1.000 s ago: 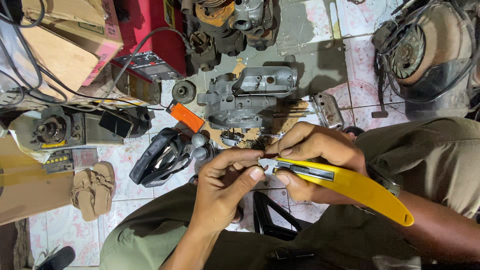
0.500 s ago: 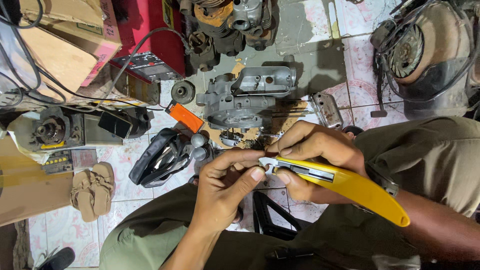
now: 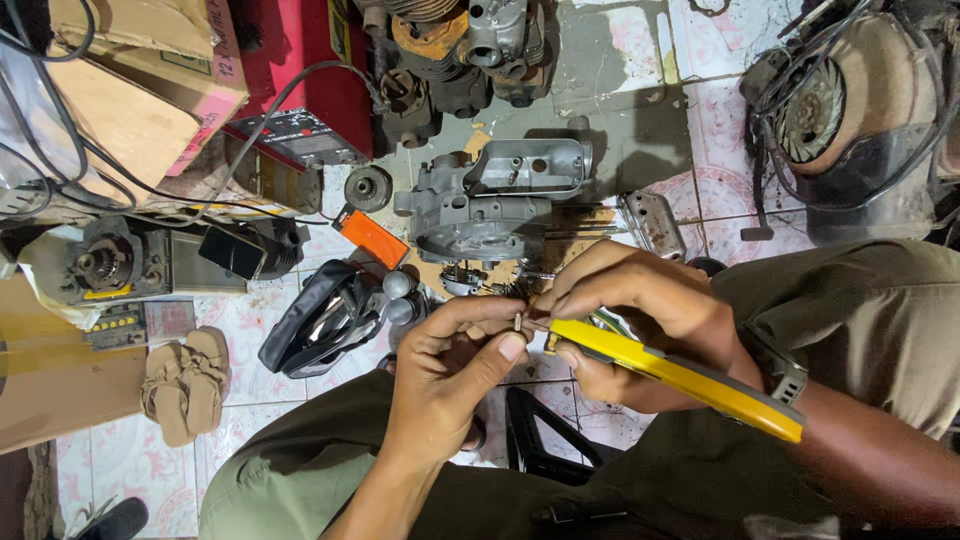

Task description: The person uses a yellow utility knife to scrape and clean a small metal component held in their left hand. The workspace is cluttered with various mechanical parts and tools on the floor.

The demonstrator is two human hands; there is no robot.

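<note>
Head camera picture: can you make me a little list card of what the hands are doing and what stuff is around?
left hand: pinches a tiny metal pin between thumb and finger
right hand: grips yellow-handled pliers
pliers tip: at the pin
behind the hands: grey engine casing on the tiled floor
left side: pair of tan sandals, black pouch, small orange box
top: red machine, cardboard box

Left hand (image 3: 455, 375) and right hand (image 3: 640, 330) meet at centre, small pin (image 3: 518, 322) between their fingertips. Pliers (image 3: 680, 375) in right hand, handles running right and near. Engine casing (image 3: 495, 200) on floor just beyond hands. Pouch (image 3: 325, 318) left of hands. Sandals (image 3: 185, 385) farther left. Cardboard box (image 3: 140, 85) far left. Flywheel housing (image 3: 850, 110) far right.
</note>
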